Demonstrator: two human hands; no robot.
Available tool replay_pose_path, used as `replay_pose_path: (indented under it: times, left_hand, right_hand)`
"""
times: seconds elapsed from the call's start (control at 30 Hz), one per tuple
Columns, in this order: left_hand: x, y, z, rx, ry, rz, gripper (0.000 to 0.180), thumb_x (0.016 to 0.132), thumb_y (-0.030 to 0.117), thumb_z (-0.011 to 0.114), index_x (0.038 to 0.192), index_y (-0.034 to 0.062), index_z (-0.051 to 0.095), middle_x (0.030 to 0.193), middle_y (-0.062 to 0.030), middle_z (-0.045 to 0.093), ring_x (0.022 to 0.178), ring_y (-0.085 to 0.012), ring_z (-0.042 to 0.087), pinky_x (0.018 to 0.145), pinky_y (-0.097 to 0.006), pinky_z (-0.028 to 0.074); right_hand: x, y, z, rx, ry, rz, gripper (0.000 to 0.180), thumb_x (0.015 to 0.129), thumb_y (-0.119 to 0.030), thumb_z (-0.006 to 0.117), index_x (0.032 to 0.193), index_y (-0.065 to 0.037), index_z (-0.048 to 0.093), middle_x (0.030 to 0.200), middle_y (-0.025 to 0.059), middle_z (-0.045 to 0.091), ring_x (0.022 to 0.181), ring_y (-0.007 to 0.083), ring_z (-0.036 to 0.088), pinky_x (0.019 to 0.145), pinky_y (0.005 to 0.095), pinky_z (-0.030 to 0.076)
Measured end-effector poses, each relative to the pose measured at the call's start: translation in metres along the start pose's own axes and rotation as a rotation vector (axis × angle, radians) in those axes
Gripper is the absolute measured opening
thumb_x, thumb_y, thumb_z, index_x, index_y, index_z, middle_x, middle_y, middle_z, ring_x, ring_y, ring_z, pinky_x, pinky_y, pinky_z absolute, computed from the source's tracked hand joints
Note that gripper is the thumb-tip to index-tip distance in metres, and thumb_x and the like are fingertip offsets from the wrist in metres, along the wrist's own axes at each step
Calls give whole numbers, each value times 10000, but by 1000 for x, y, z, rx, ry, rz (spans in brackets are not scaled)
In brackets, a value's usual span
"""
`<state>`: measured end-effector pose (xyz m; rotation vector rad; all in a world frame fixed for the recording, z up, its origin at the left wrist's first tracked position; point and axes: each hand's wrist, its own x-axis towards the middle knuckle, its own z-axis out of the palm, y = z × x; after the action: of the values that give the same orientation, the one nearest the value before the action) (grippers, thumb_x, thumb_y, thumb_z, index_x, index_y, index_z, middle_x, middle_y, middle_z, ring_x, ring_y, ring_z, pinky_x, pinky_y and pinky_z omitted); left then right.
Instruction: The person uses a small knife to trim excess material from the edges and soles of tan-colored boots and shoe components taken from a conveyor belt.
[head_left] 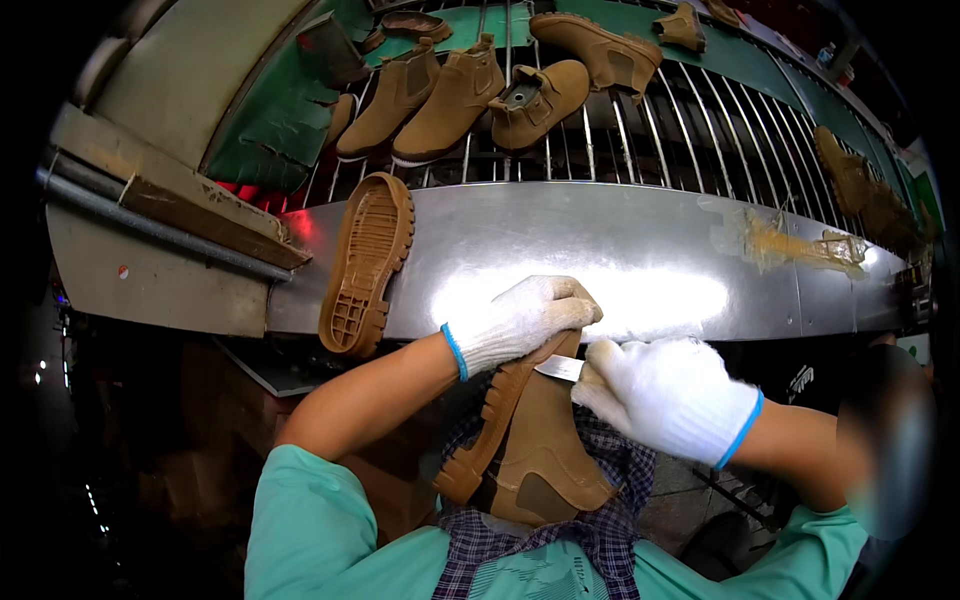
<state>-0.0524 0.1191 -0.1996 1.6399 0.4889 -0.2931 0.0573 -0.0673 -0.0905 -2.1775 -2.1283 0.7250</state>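
A tan ankle boot (pixel 545 435) lies on its side against my plaid apron (pixel 478 548), its toe pointing away from me. Its thick brown lugged sole faces left. My left hand (pixel 525 318), in a white knit glove, is closed over the toe end. In my gloved right hand (pixel 668 395) is a flat metal blade (pixel 560 368), which reaches to the boot's upper near the sole's edge; its handle is hidden in my fist. Left of my hands, a loose brown outsole (pixel 362 270) rests on the metal ledge with its ribbed inside showing.
Beyond the shiny metal ledge (pixel 600 225), several tan boots (pixel 455 105) stand or lie on a rack of metal bars (pixel 690 130). More footwear (pixel 865 190) sits at the far right. A grey panel with a pipe (pixel 170 225) borders the left.
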Motion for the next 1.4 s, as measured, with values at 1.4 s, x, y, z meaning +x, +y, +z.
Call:
replay_pose_path:
  times: [1.4]
  left_hand:
    - [-61,-41,-66,-261,-22,223,856,836,384,915,1473,-48,541,1403,-150,644,1289,-246,616,1131,-387,491]
  right_hand:
    - [-40,-50,133,892,362,263,426,1071,-321,580,1335,13,567,1020,193,724,887,265,738,819,413,594]
